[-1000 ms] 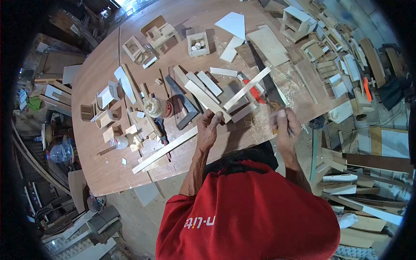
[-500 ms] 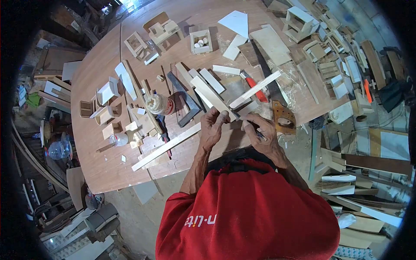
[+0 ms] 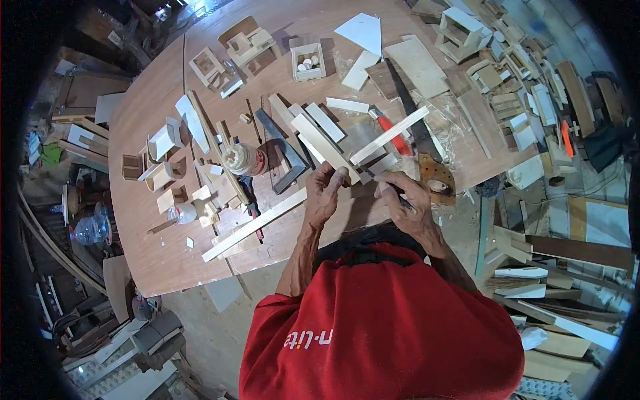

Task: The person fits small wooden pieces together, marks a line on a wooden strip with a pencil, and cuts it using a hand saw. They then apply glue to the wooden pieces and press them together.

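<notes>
Fingers bent, my left hand (image 3: 325, 190) grips the near end of a pale wooden strip (image 3: 323, 140) that slants away over the table. My right hand (image 3: 408, 197) is closed around a thin dark tool (image 3: 404, 201), its tip by the held end of the strip; its exact kind is too small to make out. Just beyond both hands, a pale square stick (image 3: 393, 135) lies slanted across a red-handled tool (image 3: 393, 133). A longer pale stick (image 3: 257, 229) runs from beside my left hand toward the table's lower left.
A handsaw (image 3: 437, 179) with a wooden handle lies right of my hands. Left of them are a black square (image 3: 283, 150) and an open jar (image 3: 243, 160). Small wooden furniture models (image 3: 250, 43) and a box of white round pieces (image 3: 308, 63) stand farther back on the table (image 3: 153, 267).
My right hand has shifted slightly and turned, so more of the thin dark tool shows. My left hand keeps its grip on the wooden strip, nearly in place.
</notes>
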Motion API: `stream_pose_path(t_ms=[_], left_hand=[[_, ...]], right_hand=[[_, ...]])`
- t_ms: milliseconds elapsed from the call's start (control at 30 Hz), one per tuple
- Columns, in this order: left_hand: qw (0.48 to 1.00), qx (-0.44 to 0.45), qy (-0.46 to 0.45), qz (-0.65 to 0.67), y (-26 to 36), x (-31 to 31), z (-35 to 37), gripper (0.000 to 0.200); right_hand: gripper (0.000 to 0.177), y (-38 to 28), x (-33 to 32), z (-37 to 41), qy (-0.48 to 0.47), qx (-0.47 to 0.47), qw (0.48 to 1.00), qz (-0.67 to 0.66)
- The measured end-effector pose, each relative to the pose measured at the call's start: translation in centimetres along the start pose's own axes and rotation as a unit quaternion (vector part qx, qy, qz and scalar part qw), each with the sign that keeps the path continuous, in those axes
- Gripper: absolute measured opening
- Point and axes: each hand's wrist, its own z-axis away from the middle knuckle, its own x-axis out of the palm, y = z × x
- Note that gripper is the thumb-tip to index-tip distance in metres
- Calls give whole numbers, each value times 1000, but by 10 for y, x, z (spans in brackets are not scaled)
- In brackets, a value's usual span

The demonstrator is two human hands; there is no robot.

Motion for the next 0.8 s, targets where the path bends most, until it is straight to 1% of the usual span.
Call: stream_pose_path(t_ms=[100,200,267,400,467,600,667,800], left_hand=[[1000,-8,2,5,-3,2,0,28],[1000,-8,5,15,-2,3,2,28],[1000,-7,2,-2,-2,3,2,28],[1000,-1,-2,-7,-3,1,2,29],[1000,-7,10,5,-12,-3,1,30],[1000,-15,9,7,-14,-6,0,30],[1000,-5,-2,7,-14,-5,-2,29],[1000,-10,0,4,-11,0,0,28]], right_hand=[[14,4,3,-5,-16,-13,1000,5],[14,6,7,-5,-22,-18,1000,7],[18,6,8,-4,-30,-23,999,23],[18,13,7,-1,-32,-31,998,37],[12,16,1,2,-72,19,994,77],[13,14,-2,6,-37,21,998,49],[17,13,0,0,-29,-53,996,58],[17,17,6,-3,-32,-52,997,47]])
